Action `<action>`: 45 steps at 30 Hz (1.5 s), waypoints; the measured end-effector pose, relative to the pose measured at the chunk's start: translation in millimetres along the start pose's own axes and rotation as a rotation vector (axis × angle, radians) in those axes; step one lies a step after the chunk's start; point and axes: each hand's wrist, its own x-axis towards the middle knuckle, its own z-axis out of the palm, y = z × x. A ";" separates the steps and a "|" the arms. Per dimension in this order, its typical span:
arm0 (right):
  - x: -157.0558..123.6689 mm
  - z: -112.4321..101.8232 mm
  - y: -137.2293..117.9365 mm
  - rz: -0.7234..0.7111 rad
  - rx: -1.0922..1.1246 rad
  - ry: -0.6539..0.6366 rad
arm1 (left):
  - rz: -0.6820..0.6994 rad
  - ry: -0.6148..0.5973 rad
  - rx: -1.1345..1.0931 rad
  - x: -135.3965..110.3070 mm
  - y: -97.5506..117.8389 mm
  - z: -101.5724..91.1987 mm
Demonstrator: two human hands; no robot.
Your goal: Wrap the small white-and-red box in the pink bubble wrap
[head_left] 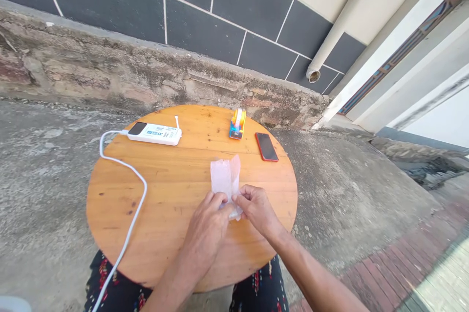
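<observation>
A thin, whitish-pink wrapping sheet (222,177), creased and partly folded, lies on the round wooden table (164,234) in front of me. My left hand (210,219) presses on its lower left part, fingers curled against it. From the right, my right hand (256,207) pinches the sheet's lower right edge between thumb and fingers. The two hands nearly meet at the sheet's near end. A folded flap stands up along its right side. Whether anything is wrapped inside the near end is hidden by my fingers.
A white power bank (156,134) with a white cable (144,187) is at the table's left; the cable runs over the near edge. A tape dispenser (237,124) stands at the back, beside a red-edged phone (266,147). Beyond are a stone ledge and tiled wall (227,13).
</observation>
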 end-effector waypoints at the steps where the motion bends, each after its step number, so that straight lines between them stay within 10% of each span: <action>1: -0.2 -0.2 -0.4 -0.015 -0.025 -0.008 | 0.000 -0.001 -0.006 0.1 -0.2 0.0; 18: -12.3 -3.7 -17.2 -0.184 -0.454 -0.049 | 0.068 0.161 -0.134 -6.7 -5.1 7.2; 27: -8.8 -25.9 -23.0 -0.207 -0.304 -0.390 | 0.054 0.190 -0.198 -9.2 -6.1 7.6; 36: -12.1 -12.1 -18.3 -0.299 -0.677 -0.220 | -0.115 0.182 -0.344 -12.6 -4.3 4.3; 45: -4.2 -18.4 -34.7 -0.320 -0.943 -0.344 | -0.395 0.135 -0.477 -2.3 2.7 3.5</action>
